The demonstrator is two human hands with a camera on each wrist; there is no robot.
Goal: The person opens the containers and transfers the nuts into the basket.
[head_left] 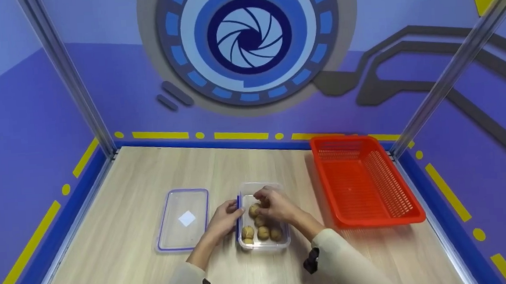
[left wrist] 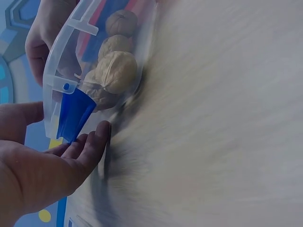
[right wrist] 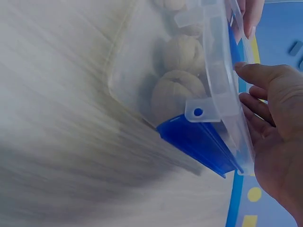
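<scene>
A clear plastic food container with blue side latches stands on the wooden table and holds several walnuts. My left hand holds its left side, thumb at the rim and fingers by the blue latch. Over the container's far half, my right hand dips inside, with thumb and fingertips parted around the upper walnuts. In the right wrist view, no walnut shows between the thumb and fingers. More walnuts show through the container wall there.
The container's clear lid, edged in purple-blue with a white square label, lies flat to the left. At the right stands a red plastic basket with perforated sides. Blue printed walls enclose the table.
</scene>
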